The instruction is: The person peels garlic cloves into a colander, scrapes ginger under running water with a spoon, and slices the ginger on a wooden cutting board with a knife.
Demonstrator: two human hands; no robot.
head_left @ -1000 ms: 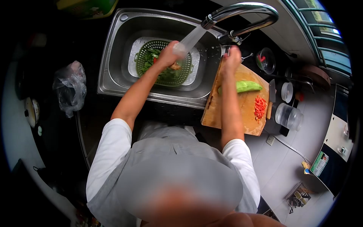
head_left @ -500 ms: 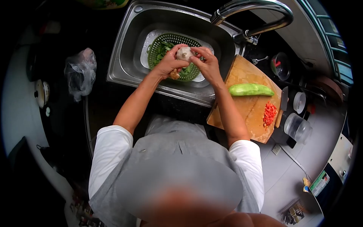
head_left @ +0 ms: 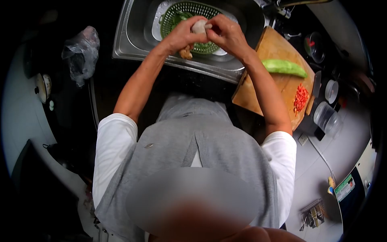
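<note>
Over the sink, my left hand is closed around a whitish garlic bulb. A knobbly tan piece, likely ginger, sticks out below the same hand. My right hand pinches the bulb's pointed stem end with thumb and fingers. Beneath both hands sits a green perforated colander with leafy greens in it. The hands hide part of the colander and its contents.
A wooden cutting board at the right carries a pale green gourd and chopped red pepper. A cleaver lies at its edge, near clear containers. A plastic bag lies left; the faucet stands behind.
The view has shifted, so sink and board appear higher. The garlic bulb has turned, its stem now toward my right hand, whose fingers have closed on that end.
</note>
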